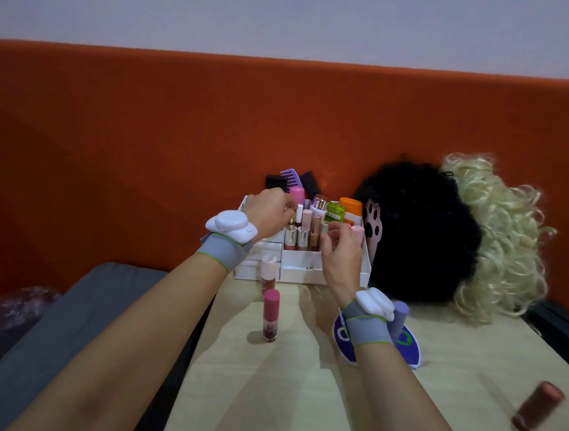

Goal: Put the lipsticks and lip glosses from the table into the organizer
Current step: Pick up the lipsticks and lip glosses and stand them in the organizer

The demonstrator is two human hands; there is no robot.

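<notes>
The white organizer (307, 266) stands at the table's far edge, its front slots filled with several upright gold-capped lipsticks and glosses (303, 237). My left hand (268, 216) reaches over its left side, fingertips pinched on a gold-capped lipstick (291, 219) in a slot. My right hand (340, 254) is over the right side, fingers curled on a pale tube (325, 228). A pink-capped lip gloss (270, 315) and a white-capped lip gloss (268, 273) stand on the table. A purple tube (400, 317) shows behind my right wrist. A brown lipstick (538, 410) lies at the right.
Combs (291, 177), an orange bottle (351, 207) and a green packet sit in the organizer's back. A black wig (421, 229) and a blonde wig (502, 240) lie right of it. A blue round sticker (411, 350) is under my right wrist. A grey cushion (73, 319) borders the table's left edge.
</notes>
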